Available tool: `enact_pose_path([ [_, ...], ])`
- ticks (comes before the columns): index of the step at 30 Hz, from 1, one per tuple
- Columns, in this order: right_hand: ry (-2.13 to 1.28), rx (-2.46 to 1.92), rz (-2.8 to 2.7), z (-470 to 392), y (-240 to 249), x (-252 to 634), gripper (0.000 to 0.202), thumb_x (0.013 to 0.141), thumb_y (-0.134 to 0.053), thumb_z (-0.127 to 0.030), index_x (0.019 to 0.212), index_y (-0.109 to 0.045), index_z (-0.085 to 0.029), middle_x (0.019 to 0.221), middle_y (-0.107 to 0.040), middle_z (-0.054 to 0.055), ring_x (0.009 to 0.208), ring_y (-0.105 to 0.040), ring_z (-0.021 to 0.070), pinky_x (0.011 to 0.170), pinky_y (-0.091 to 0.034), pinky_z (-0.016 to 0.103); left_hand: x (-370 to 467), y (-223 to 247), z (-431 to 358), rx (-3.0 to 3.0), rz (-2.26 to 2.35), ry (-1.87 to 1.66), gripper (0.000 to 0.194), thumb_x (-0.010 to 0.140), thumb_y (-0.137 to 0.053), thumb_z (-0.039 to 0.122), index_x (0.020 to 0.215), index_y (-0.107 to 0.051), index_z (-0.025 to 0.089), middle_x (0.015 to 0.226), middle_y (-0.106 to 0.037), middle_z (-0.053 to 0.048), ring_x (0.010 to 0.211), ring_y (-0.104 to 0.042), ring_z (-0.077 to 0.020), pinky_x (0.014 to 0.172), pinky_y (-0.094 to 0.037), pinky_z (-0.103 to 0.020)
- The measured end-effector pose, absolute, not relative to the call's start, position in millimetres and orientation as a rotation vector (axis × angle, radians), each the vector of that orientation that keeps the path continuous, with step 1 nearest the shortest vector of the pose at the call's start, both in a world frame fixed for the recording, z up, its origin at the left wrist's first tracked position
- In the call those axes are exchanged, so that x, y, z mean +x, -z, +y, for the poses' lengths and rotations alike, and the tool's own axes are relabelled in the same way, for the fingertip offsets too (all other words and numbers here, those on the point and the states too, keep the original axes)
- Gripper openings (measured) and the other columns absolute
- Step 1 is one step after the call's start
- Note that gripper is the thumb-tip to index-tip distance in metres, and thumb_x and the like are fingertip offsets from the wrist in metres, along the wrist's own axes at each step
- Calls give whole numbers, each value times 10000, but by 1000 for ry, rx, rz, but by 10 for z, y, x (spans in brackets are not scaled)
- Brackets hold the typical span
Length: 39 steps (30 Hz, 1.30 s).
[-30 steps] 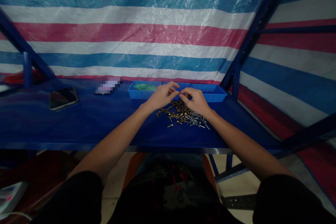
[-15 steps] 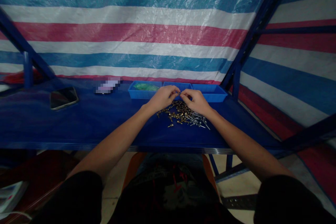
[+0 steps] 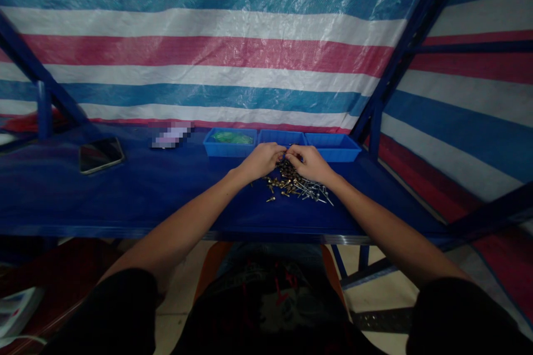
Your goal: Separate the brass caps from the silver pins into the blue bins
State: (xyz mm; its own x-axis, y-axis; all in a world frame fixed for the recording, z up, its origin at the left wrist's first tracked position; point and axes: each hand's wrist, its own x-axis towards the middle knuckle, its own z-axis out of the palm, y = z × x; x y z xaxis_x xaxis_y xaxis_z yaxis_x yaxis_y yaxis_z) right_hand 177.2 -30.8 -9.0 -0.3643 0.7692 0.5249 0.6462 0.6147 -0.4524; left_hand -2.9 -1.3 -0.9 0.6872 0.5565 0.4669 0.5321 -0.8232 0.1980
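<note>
On near side of the loose heap of small metal fasteners (image 3: pixel 288 182), an orange chair (image 3: pixel 205 270) under the person in a black short-sleeved top (image 3: pixel 225 316); the heap lies on a dark-blue smooth tabletop (image 3: pixel 179 199), between the forearms, prob. so both hands reach it w/o stretching; one loose brass-coloured headed piece (image 3: pixel 271 199) sits just apart from heap's near edge; long thin silver pins (image 3: pixel 315 191) make up heap's right part, brass & dark bronze ones the rest; L hand (image 3: pixel 266 158) & R hand (image 3: pixel 305 160) are over heap's far edge, fingers curled narrow, tips nearly meeting, prob. b/c pieces this small need fingertips; can't tell what, if anything, is pinched; beyond heap, three blue rectangular plastic trays (image 3: pixel 333 154) in a row, open side up, prob. for easy access; crumpled translucent green stuff (image 3: pixel 233 137) in leftmost; well left of heap, a flat dark-screened phone (image 3: pixel 101 155), then a pale-purple flat item (image 3: pixel 171 136), blurred out; farthest behind heap, a striped blue-white-red plastic tarp (image 3: pixel 208 55).
</note>
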Motion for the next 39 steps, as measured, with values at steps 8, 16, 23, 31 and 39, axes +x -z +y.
enact_pose_path([
  [8,-389,-1145,-2016,-301,84,1745,198,849,-474,-281,674,-503,-192,578,-487,-31,568,-435,120,567,-305,264,-14,-1,-29,2846,940,-837,226,913,-465,136,948,-687,159,805,-643,-61,791,-599,-191,733,-442,-294],
  [16,-422,-1106,-2074,-292,124,1763,115,828,-450,-216,723,-492,-197,609,-492,-27,589,-445,128,581,-320,264,-17,-9,-21,2847,939,-810,254,903,-449,115,921,-699,155,825,-668,-75,796,-616,-191,730,-450,-295],
  [23,-174,-1168,-2007,-308,115,1712,122,861,-494,-243,925,-581,-186,621,-540,-27,575,-487,135,591,-337,274,-32,-61,0,2721,967,-968,274,919,-428,169,946,-701,154,882,-698,-76,845,-628,-187,795,-469,-313],
  [31,60,-1157,-2051,-359,68,1731,119,884,-519,-243,957,-604,-204,695,-583,1,649,-535,157,643,-373,290,-34,-24,16,2635,929,-898,287,929,-409,190,782,-652,154,726,-667,-33,699,-613,-151,671,-444,-266],
  [39,-25,-1156,-1983,-321,52,1744,222,906,-500,-316,750,-596,-191,645,-562,-1,610,-499,141,600,-329,275,-13,-45,-12,2403,917,-1068,215,920,-487,215,1052,-641,142,932,-706,-62,755,-636,-138,712,-493,-268],
])
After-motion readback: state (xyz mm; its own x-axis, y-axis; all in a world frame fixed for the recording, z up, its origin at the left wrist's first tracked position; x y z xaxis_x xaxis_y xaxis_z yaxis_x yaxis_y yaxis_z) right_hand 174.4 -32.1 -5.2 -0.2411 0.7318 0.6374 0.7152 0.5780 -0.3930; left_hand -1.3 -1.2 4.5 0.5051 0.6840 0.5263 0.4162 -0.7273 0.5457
